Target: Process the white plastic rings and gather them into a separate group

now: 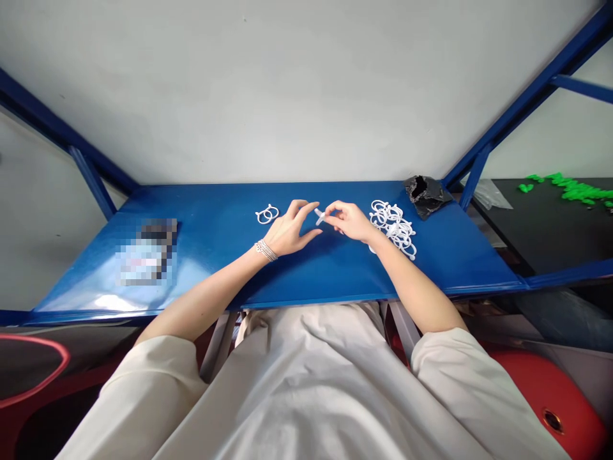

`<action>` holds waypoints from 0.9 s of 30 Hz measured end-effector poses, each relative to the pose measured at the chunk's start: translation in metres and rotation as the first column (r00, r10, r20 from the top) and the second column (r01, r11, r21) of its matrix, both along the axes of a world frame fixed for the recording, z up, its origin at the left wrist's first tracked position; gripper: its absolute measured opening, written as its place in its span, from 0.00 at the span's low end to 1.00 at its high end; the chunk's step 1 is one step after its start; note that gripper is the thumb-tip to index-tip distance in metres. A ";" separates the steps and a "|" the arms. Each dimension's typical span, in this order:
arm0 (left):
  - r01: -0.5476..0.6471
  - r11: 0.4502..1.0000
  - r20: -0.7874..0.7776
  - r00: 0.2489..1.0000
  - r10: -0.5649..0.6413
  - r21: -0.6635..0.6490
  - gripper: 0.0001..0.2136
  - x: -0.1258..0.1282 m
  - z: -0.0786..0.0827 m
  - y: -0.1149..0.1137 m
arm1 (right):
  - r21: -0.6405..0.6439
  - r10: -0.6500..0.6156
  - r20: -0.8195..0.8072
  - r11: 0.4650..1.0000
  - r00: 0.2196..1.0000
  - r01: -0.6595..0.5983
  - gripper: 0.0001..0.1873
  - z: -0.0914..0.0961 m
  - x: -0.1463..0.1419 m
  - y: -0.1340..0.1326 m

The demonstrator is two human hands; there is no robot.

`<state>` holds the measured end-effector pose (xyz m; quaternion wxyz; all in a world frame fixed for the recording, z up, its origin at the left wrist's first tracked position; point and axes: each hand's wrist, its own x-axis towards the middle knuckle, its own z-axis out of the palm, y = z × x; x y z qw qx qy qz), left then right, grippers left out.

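Note:
Between the fingertips of my right hand (pixel 350 220) is a small white plastic piece (pixel 320 217), seemingly part of a ring like those nearby; its full shape is too small to make out. My left hand (pixel 290 231) faces it with thumb and index finger apart, the index fingertip close to the piece. Whether they touch I cannot tell. Left of that hand lie a few white plastic rings (pixel 267 214) with small knobs, overlapping each other. A tangled heap of similar white rings (pixel 393 227) lies beside my right wrist, partly hidden by it.
Everything rests on a blue table (pixel 316 278) against a pale wall. A crumpled black plastic bag (pixel 426 195) sits at the back right, and a blurred-out object (pixel 148 252) at the left. Green pieces (pixel 575 188) lie on a black table to the right. Blue frame bars slant up both sides.

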<state>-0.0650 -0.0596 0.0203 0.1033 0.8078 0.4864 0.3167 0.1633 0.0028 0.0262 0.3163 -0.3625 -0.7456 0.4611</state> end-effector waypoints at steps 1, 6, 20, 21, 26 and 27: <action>0.058 0.998 0.096 0.994 -0.057 -0.007 0.28 0.002 -0.003 -0.001 | -0.072 0.079 -0.038 0.994 0.996 -0.081 0.15 0.000 -0.004 -0.005; 0.255 0.926 0.601 0.798 -0.041 -0.277 0.28 0.009 -0.018 0.002 | -0.238 0.240 -0.111 0.936 0.964 -0.260 0.16 -0.001 -0.013 -0.016; 0.545 0.677 0.705 0.707 -0.052 -0.495 0.34 0.007 -0.012 0.009 | -0.494 0.212 -0.301 0.800 0.930 -0.342 0.33 -0.018 -0.037 -0.027; 0.540 0.686 0.700 0.712 -0.062 -0.488 0.34 0.008 -0.011 0.008 | -0.485 0.207 -0.291 0.810 0.934 -0.330 0.35 -0.019 -0.038 -0.027; 0.536 0.689 0.631 0.762 -0.147 -0.487 0.31 0.008 -0.006 0.006 | -0.481 0.200 -0.285 0.816 0.937 -0.321 0.37 -0.021 -0.041 -0.030; 0.542 0.681 0.612 0.772 -0.171 -0.493 0.29 0.008 -0.005 0.006 | -0.480 0.215 -0.287 0.811 0.934 -0.334 0.38 -0.021 -0.041 -0.030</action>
